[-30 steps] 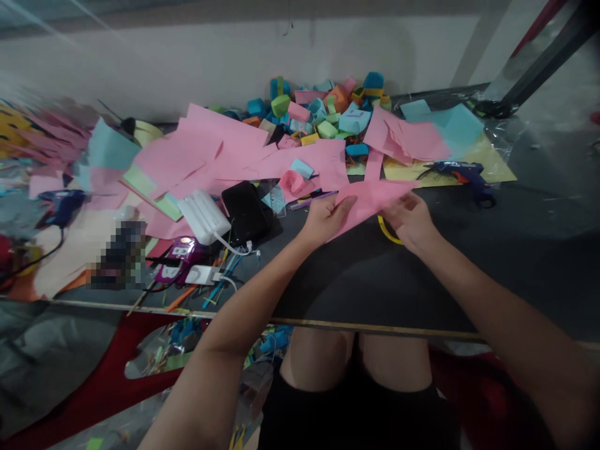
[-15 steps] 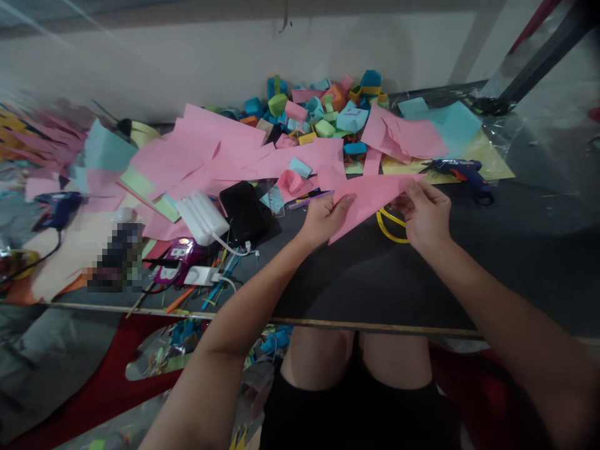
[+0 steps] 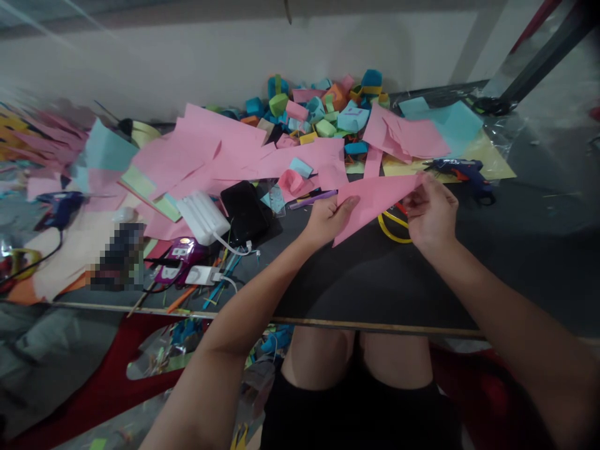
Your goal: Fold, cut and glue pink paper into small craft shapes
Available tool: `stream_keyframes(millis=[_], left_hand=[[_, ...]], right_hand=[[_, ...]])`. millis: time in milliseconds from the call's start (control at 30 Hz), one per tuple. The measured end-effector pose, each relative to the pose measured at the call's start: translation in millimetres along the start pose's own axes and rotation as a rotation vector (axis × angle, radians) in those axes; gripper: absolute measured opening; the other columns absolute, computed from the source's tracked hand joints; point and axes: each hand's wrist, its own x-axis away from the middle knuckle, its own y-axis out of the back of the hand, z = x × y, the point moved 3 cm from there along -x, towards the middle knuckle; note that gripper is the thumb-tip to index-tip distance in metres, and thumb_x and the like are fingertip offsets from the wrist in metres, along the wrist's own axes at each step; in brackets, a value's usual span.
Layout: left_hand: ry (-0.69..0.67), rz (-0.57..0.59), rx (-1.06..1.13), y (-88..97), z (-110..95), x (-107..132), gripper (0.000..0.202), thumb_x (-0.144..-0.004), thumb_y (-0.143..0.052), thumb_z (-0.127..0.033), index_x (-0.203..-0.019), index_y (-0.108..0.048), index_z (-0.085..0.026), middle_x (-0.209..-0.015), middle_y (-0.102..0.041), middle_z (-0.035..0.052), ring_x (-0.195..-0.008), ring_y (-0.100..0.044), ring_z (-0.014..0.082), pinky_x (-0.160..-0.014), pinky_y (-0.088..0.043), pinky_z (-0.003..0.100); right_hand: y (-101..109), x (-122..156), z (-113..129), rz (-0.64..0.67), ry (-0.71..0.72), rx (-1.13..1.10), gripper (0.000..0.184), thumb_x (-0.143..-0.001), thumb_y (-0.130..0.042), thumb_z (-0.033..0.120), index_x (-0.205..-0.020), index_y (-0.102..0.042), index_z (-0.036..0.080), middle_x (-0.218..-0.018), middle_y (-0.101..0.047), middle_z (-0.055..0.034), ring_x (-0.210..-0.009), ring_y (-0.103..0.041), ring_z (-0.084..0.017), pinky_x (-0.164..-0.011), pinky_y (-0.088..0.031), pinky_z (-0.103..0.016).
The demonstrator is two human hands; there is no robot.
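Observation:
A pink sheet of paper [image 3: 368,201], tapering to a point on the right, is held between my hands above the dark table. My left hand [image 3: 330,219] pinches its left end, thumb on top. With thumb and forefinger, my right hand [image 3: 432,212] grips the narrow right tip. Just under the paper, beside my right hand, lies a yellow-handled pair of scissors [image 3: 392,230], partly hidden. A purple pen-like item [image 3: 312,199] rests near my left knuckles. A small rolled pink paper piece [image 3: 291,182] lies to the left.
Small folded paper pieces [image 3: 323,115] in many colours are heaped by the wall. Blue glue guns lie right [image 3: 462,172] and far left [image 3: 60,206]. A white power bank [image 3: 202,217], black phone [image 3: 244,212] and large pink sheets [image 3: 220,128] cover the left side.
My right hand has shifted slightly right, its fingers now at the very tip of the pink paper. My left hand and the paper have moved a little to the right.

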Motion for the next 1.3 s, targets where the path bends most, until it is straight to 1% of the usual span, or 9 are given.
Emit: stream_keyframes(millis=[200,300,433,633,767,867,1033,1133,1300], left_hand=[[0.012,-0.028,0.018,3.2,1,-2,0.049,-0.092,-0.061,-0.055,-0.061,-0.046,-0.020,-0.059,-0.042,-0.0028,-0.059,-0.039,0.0107,-0.054,-0.036,0.025],[0.024,-0.040,0.017,4.2,0,-3,0.054,-0.091,-0.061,-0.061,-0.060,-0.042,-0.021,-0.058,-0.040,-0.0030,-0.058,-0.039,0.0108,-0.054,-0.036,0.025],[0.029,-0.027,0.038,1.8,0,-1,0.055,-0.089,-0.060,-0.064,-0.060,-0.041,-0.021,-0.058,-0.040,-0.0030,-0.058,-0.038,0.0104,-0.052,-0.035,0.025],[0.043,0.062,0.107,-5.3,9,-1,0.059,-0.086,-0.060,-0.070,-0.059,-0.042,-0.020,-0.057,-0.038,-0.0034,-0.056,-0.034,0.0093,-0.050,-0.030,0.026],[0.072,0.138,0.140,-7.9,18,-4,0.063,-0.083,-0.061,-0.074,-0.057,-0.041,-0.020,-0.056,-0.038,-0.0042,-0.053,-0.032,0.0079,-0.050,-0.027,0.026],[0.113,0.129,0.163,-8.1,23,-5,0.061,-0.082,-0.062,-0.073,-0.058,-0.045,-0.020,-0.057,-0.041,-0.0040,-0.054,-0.035,0.0081,-0.050,-0.028,0.026],[0.153,0.109,0.285,-10.7,23,-3,0.060,-0.076,-0.068,-0.075,-0.063,-0.058,-0.017,-0.061,-0.051,-0.0032,-0.056,-0.040,0.0073,-0.053,-0.033,0.024],[0.167,0.105,0.305,-12.3,20,-3,0.060,-0.074,-0.071,-0.075,-0.061,-0.058,-0.017,-0.056,-0.045,-0.0053,-0.054,-0.038,0.0067,-0.052,-0.033,0.023],[0.171,0.057,0.333,-13.4,19,-3,0.057,-0.077,-0.074,-0.068,-0.059,-0.055,-0.017,-0.056,-0.043,-0.0056,-0.055,-0.036,0.0063,-0.051,-0.030,0.023]], right_hand=[[13,-14,3,-0.042,-0.007,0.016,0.039,-0.083,-0.061,0.066,-0.095,-0.070,0.030,-0.101,-0.076,-0.0047,-0.055,-0.059,-0.013,-0.045,-0.040,-0.033],[5,-9,3,0.011,-0.057,-0.004,0.047,-0.076,-0.062,0.073,-0.087,-0.069,0.028,-0.084,-0.074,-0.0038,-0.050,-0.058,-0.013,-0.041,-0.034,-0.031],[-9,5,4,0.046,-0.063,-0.020,0.042,-0.065,-0.079,0.065,-0.076,-0.067,0.026,-0.057,-0.057,0.0033,-0.043,-0.052,-0.012,-0.039,-0.030,-0.029],[-1,3,5,-0.041,0.140,0.083,0.034,-0.075,-0.078,0.062,-0.077,-0.072,0.028,-0.058,-0.055,0.0042,-0.042,-0.040,-0.010,-0.041,-0.031,-0.032],[0,-2,-3,-0.008,0.039,0.050,0.032,-0.072,-0.083,0.058,-0.079,-0.075,0.027,-0.055,-0.057,0.0046,-0.042,-0.045,-0.011,-0.040,-0.033,-0.030],[-3,0,-6,0.059,-0.049,0.040,0.032,-0.069,-0.086,0.055,-0.073,-0.075,0.026,-0.050,-0.056,0.0042,-0.041,-0.047,-0.011,-0.039,-0.034,-0.028],[-6,4,-2,0.085,-0.064,0.043,0.028,-0.071,-0.085,0.052,-0.072,-0.075,0.025,-0.053,-0.061,0.0019,-0.042,-0.050,-0.012,-0.038,-0.036,-0.028],[-10,6,1,0.139,-0.104,0.029,0.028,-0.067,-0.088,0.049,-0.071,-0.076,0.024,-0.061,-0.069,-0.0007,-0.045,-0.056,-0.013,-0.035,-0.035,-0.027],[-16,15,10,0.195,-0.147,0.053,0.035,-0.063,-0.090,0.051,-0.064,-0.074,0.020,-0.057,-0.068,-0.0026,-0.047,-0.061,-0.014,-0.035,-0.035,-0.024]])
